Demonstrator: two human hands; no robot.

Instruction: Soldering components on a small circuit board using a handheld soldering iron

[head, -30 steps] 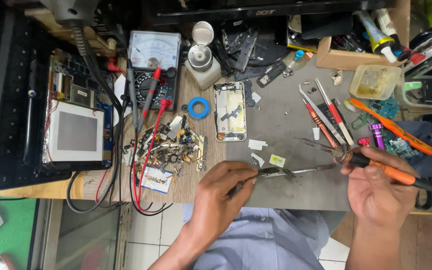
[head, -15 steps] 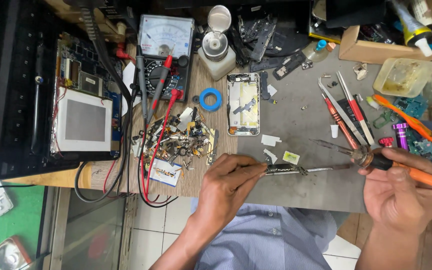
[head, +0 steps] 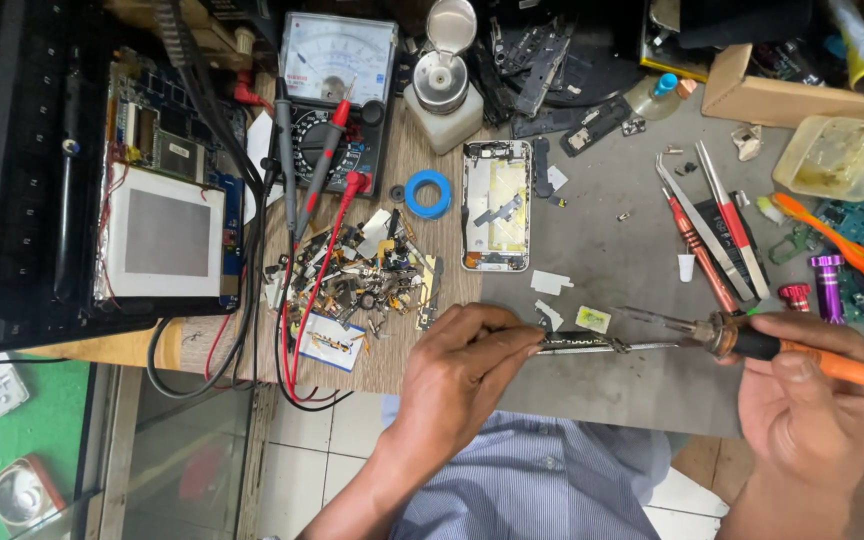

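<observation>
Pinching a thin metal strip (head: 592, 345) in my left hand (head: 462, 375), low over the tabletop (head: 602, 250). Right hand (head: 812, 400) grips the soldering iron (head: 752, 340) by its orange handle, tip at the strip. Strip looks light, bendy: hold by the end, away from heat.

Head-worn camera, looking steeply down onto the worktop (head: 592, 250) from above.

There is only this one view, so no second picture shares the scene. It faces away from the wearer: the blue shirt (head: 542, 480) fills the bottom edge, the left hand (head: 457, 375) and right hand (head: 807, 400) reach in from below, and the analogue meter (head: 337, 60) lies at the far top edge. It sits near enough to show small parts on the worktop, with floor tiles (head: 302, 430) visible past the near edge at lower left.
</observation>
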